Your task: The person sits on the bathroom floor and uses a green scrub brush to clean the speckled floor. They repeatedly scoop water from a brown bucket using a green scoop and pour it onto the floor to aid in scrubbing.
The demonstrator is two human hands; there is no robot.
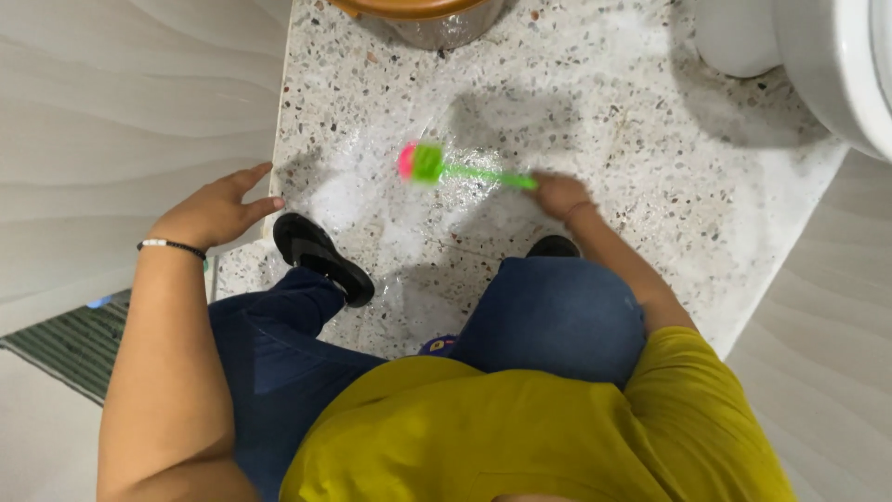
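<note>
Plastic brush with a thin green handle and a pink-and-green head (423, 163) lies low over the wet speckled terrazzo floor (650, 167), mid-scene, left of the white toilet base (743, 37). Your right hand (557, 193) closes round the handle's near end; it looks light, stiff and probably slippery when wet, so grip it firmly there. Your left hand (214, 212) spreads open, empty, against the pale wavy wall (111, 112)
</note>
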